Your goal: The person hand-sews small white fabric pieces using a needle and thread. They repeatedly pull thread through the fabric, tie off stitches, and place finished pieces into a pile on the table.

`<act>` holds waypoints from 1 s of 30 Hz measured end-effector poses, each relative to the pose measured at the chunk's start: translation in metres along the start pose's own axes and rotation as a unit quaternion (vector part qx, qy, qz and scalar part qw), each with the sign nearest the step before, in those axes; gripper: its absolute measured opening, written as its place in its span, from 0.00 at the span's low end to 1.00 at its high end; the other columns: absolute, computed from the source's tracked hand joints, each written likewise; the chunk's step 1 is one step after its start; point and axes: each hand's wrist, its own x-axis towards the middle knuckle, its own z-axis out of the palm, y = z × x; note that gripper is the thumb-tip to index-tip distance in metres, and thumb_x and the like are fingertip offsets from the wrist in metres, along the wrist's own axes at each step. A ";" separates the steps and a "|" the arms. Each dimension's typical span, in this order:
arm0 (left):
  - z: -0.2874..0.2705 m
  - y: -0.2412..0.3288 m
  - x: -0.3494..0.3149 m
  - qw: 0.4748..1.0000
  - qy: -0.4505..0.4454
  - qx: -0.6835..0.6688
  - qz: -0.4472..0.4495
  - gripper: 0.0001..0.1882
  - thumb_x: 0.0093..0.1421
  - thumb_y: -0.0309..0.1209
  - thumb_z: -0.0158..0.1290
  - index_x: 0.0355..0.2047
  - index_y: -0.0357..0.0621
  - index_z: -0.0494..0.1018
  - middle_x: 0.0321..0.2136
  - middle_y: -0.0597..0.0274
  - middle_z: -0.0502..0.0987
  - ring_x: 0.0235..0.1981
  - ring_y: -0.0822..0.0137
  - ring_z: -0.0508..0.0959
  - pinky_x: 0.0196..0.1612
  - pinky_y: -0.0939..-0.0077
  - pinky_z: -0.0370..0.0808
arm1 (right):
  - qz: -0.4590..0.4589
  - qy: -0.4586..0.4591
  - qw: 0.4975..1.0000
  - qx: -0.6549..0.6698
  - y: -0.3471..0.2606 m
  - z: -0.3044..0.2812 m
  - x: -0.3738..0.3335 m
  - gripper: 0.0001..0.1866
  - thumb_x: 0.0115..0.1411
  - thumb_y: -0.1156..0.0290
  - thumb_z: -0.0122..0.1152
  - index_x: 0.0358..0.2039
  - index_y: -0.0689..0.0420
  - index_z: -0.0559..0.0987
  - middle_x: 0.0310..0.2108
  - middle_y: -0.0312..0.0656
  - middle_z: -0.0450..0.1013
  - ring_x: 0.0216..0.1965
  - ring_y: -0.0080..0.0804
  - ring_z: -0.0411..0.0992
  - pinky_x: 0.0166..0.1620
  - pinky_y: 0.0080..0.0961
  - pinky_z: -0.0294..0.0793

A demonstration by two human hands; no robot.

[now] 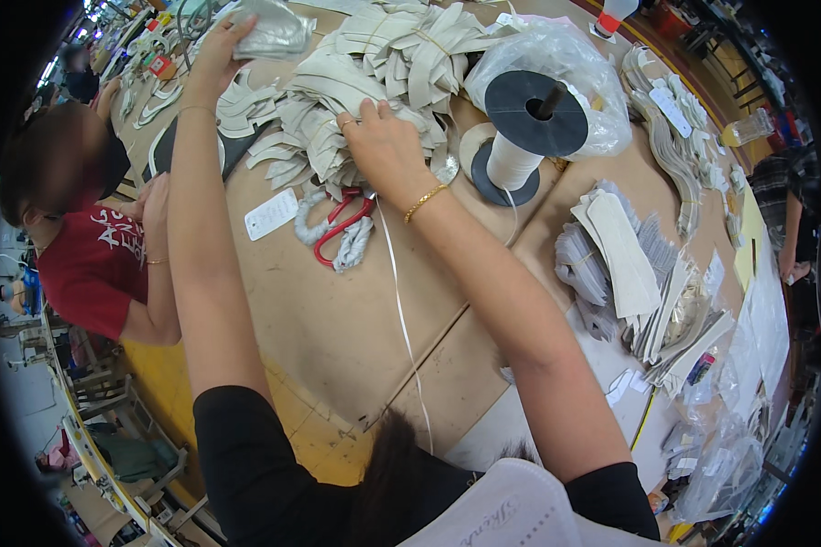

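Note:
My left hand [219, 56] reaches to the far left side of the table, its fingers closed on a shiny, see-through plastic packet [275, 35]. On the large heap of off-white, curved cut pieces [324, 82] lies my right hand [383, 150]; its fingers are bent over the pieces and look closed on some of them, though the thumb is hidden. Scissors [320, 250] with red handles partly wrapped in grey material stick out from under the heap. Beside them lies a white tag [271, 214].
A black-flanged spool [513, 164] of white tape stands right of the heap, near a clear plastic bag [607, 118]. Bundles of grey and white pieces [616, 260] cover the right side. A white tape [397, 292] runs across the table. Another person [96, 264] is close at left.

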 end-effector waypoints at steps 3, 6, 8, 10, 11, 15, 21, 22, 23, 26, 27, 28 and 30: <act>-0.004 0.025 0.009 0.987 0.021 -0.159 0.022 0.28 0.65 0.34 0.60 0.63 0.44 0.67 0.50 0.63 0.78 0.50 0.70 0.79 0.50 0.73 0.79 | 0.003 -0.010 1.000 -0.004 0.000 0.003 -0.002 0.16 0.59 0.72 0.57 0.49 0.53 0.79 0.45 0.49 0.73 0.52 0.51 0.76 0.39 0.37 0.83; 0.003 0.067 0.002 0.984 -0.099 -0.134 0.064 0.15 0.67 0.32 0.57 0.51 0.38 0.76 0.46 0.56 0.80 0.44 0.66 0.83 0.47 0.70 0.82 | 0.005 -0.012 1.000 0.006 0.001 0.005 -0.002 0.16 0.60 0.72 0.57 0.49 0.52 0.79 0.45 0.49 0.73 0.52 0.52 0.76 0.39 0.38 0.83; 0.023 0.093 -0.021 0.985 -0.081 -0.113 0.101 0.16 0.67 0.31 0.57 0.52 0.38 0.73 0.46 0.59 0.81 0.42 0.67 0.83 0.44 0.70 0.83 | 0.012 -0.012 1.000 0.010 0.000 0.006 -0.002 0.15 0.61 0.71 0.56 0.49 0.52 0.79 0.45 0.49 0.73 0.52 0.51 0.76 0.39 0.39 0.82; 0.044 0.115 -0.058 0.987 -0.023 -0.092 0.131 0.18 0.67 0.31 0.57 0.55 0.38 0.72 0.46 0.59 0.81 0.42 0.66 0.83 0.45 0.68 0.83 | 0.028 -0.021 0.999 0.010 -0.001 0.004 0.001 0.13 0.62 0.70 0.56 0.47 0.51 0.79 0.45 0.47 0.74 0.53 0.49 0.76 0.40 0.40 0.82; 0.054 0.124 -0.078 0.987 -0.043 -0.081 0.134 0.23 0.67 0.31 0.57 0.61 0.41 0.66 0.47 0.59 0.81 0.44 0.67 0.83 0.48 0.69 0.82 | 0.043 -0.040 0.998 0.034 0.001 0.001 0.004 0.12 0.62 0.70 0.55 0.46 0.52 0.79 0.47 0.47 0.74 0.52 0.48 0.76 0.41 0.41 0.81; 0.083 0.133 -0.156 0.990 0.004 0.005 0.142 0.31 0.64 0.32 0.62 0.64 0.42 0.64 0.52 0.57 0.77 0.50 0.67 0.79 0.52 0.72 0.79 | 0.104 -0.008 0.986 0.130 0.008 -0.037 0.001 0.09 0.64 0.68 0.54 0.42 0.53 0.78 0.56 0.43 0.73 0.49 0.46 0.78 0.45 0.40 0.80; 0.097 0.142 -0.255 0.992 0.095 -0.050 0.072 0.28 0.60 0.28 0.64 0.57 0.33 0.66 0.47 0.53 0.79 0.46 0.65 0.81 0.49 0.73 0.78 | 0.253 0.012 0.817 0.518 0.015 -0.178 -0.066 0.12 0.71 0.62 0.54 0.40 0.57 0.78 0.52 0.43 0.77 0.44 0.30 0.81 0.29 0.21 0.74; 0.102 0.145 -0.271 0.991 0.086 -0.070 0.078 0.27 0.60 0.28 0.64 0.56 0.33 0.67 0.47 0.53 0.79 0.46 0.66 0.81 0.50 0.73 0.78 | 0.261 0.005 0.752 0.605 0.016 -0.208 -0.090 0.12 0.72 0.62 0.54 0.41 0.58 0.78 0.51 0.44 0.78 0.43 0.27 0.80 0.25 0.17 0.69; 0.109 0.146 -0.290 0.990 0.091 -0.086 0.072 0.27 0.60 0.27 0.64 0.56 0.33 0.67 0.47 0.53 0.79 0.46 0.67 0.81 0.51 0.73 0.78 | 0.282 0.041 0.721 0.632 0.017 -0.239 -0.115 0.13 0.72 0.61 0.55 0.41 0.58 0.77 0.49 0.44 0.79 0.41 0.24 0.80 0.21 0.12 0.64; 0.149 0.143 -0.336 0.977 0.131 -0.053 0.162 0.22 0.60 0.26 0.64 0.52 0.32 0.71 0.46 0.54 0.80 0.42 0.71 0.81 0.46 0.77 0.77 | 0.185 0.194 0.644 0.717 0.020 -0.332 -0.201 0.10 0.73 0.64 0.52 0.42 0.58 0.76 0.46 0.45 0.78 0.40 0.24 0.80 0.19 0.10 0.61; 0.164 0.141 -0.352 0.967 0.145 0.018 0.208 0.21 0.60 0.26 0.64 0.51 0.31 0.72 0.45 0.55 0.80 0.40 0.71 0.81 0.44 0.78 0.77 | 0.143 0.222 0.619 0.739 0.025 -0.365 -0.231 0.10 0.72 0.64 0.54 0.42 0.58 0.76 0.43 0.43 0.77 0.38 0.24 0.79 0.18 0.11 0.60; 0.182 0.137 -0.370 0.956 0.170 0.092 0.222 0.21 0.60 0.26 0.64 0.51 0.31 0.73 0.44 0.56 0.81 0.39 0.72 0.81 0.43 0.79 0.77 | 0.122 0.254 0.548 0.787 0.030 -0.402 -0.263 0.10 0.70 0.63 0.56 0.42 0.57 0.76 0.41 0.42 0.77 0.36 0.24 0.78 0.17 0.12 0.60; 0.217 0.128 -0.412 0.949 0.161 0.147 0.228 0.18 0.59 0.26 0.65 0.50 0.38 0.77 0.40 0.60 0.83 0.36 0.76 0.80 0.39 0.83 0.76 | 0.020 0.260 0.513 0.817 0.036 -0.476 -0.329 0.11 0.67 0.63 0.60 0.41 0.57 0.77 0.36 0.38 0.76 0.32 0.24 0.76 0.15 0.15 0.60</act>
